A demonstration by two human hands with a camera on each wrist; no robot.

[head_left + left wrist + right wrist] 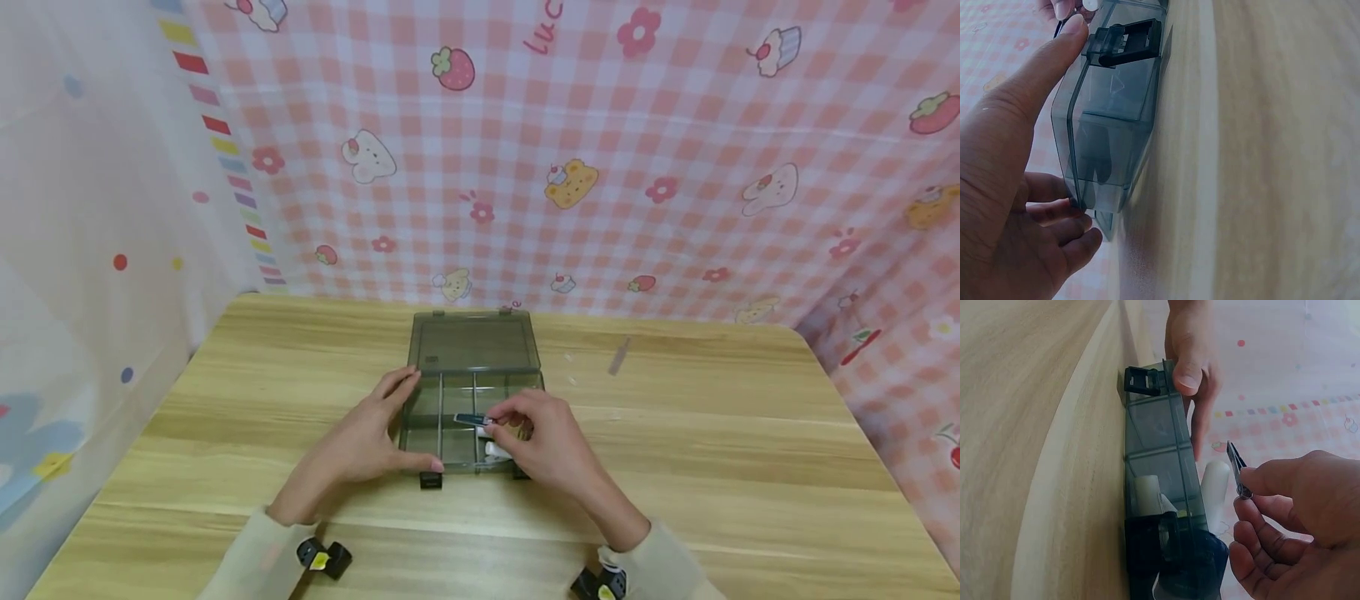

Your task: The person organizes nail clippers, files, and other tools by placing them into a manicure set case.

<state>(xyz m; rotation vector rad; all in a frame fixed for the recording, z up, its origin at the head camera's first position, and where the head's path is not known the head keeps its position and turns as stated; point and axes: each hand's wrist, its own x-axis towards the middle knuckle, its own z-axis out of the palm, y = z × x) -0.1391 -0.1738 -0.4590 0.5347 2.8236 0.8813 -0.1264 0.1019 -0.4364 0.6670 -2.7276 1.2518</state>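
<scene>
A translucent grey compartment box lies open on the wooden table, its lid folded flat behind it. My left hand holds the box's front left corner. Its thumb presses the front wall beside a black latch, and its fingers curl round the side wall. My right hand pinches a small flat dark item with a silver end just above the middle compartments. In the right wrist view the dark item hangs over the box. A white piece stands in a compartment beside it.
The wooden table stretches wide on both sides of the box. A thin grey strip lies on it at the back right. Pink checked cloth walls off the back and right, and a white curtain hangs on the left.
</scene>
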